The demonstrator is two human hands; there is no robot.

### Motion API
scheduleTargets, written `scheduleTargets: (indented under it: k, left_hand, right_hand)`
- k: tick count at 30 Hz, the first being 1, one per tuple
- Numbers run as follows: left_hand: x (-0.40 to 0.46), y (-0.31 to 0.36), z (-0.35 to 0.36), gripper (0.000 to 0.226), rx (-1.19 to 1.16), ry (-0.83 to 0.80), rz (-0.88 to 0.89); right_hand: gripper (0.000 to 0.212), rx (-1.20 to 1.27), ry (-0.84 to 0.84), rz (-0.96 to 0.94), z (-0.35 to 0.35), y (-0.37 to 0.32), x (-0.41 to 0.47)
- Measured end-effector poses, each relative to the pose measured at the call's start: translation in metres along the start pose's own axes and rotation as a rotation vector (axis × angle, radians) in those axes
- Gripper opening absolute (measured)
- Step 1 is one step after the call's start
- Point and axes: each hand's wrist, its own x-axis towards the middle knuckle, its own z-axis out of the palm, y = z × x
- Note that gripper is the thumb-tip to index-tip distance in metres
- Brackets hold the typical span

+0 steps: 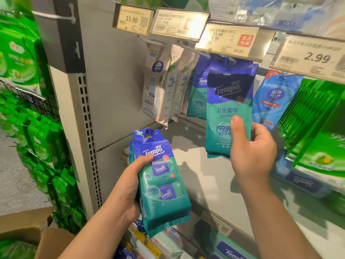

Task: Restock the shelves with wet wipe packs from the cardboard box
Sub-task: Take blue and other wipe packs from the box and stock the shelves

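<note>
My right hand [252, 152] pinches a blue-green wipe pack [228, 109] at centre frame, thumb pressed on its front, its top up under the price tags [226, 39]; my left hand [130, 182] grips a small stack of packs [160, 184] at lower centre; behind them I see a grey shelf [201, 176] and backboard with more hanging packs [168, 85]; green packs [315, 124] hang at right; the cardboard box [24, 228] sits lower left.
</note>
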Motion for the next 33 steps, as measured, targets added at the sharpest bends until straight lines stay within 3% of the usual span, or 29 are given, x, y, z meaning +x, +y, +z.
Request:
scheduleTargets:
  k: [5,8,11,13,18,22,27,33]
  left_hand:
    - [0.001,0.004,-0.001,0.044,0.006,-0.009,-0.009]
    - [0.009,0.012,-0.003,0.058,0.013,-0.032,-0.017]
    - [0.018,0.021,-0.005,0.05,0.027,-0.095,-0.024]
    - [0.024,0.023,-0.007,0.047,0.026,-0.133,-0.034]
    - [0.032,0.027,-0.014,0.069,0.021,-0.196,-0.093]
    - [0.036,0.027,-0.018,0.051,0.028,-0.257,-0.118]
    - [0.039,0.03,-0.021,0.059,0.023,-0.268,-0.089]
    - [0.041,0.029,-0.017,0.059,0.012,-0.28,-0.073]
  right_hand:
    - [0.042,-0.051,-0.019,-0.004,0.004,0.009,-0.009]
    - [0.032,-0.064,-0.039,-0.101,0.005,0.01,-0.02]
    - [0.024,-0.069,-0.034,-0.167,0.009,0.0,-0.024]
    - [0.026,-0.052,0.023,-0.173,0.011,-0.008,-0.021]
    - [0.029,-0.002,0.103,-0.144,0.014,-0.021,-0.017]
    - [0.025,-0.023,0.12,-0.096,0.016,-0.019,-0.023]
    - [0.037,-0.009,0.127,-0.127,0.014,-0.02,-0.034]
    - [0.029,-0.004,0.163,-0.103,0.017,-0.019,-0.023]
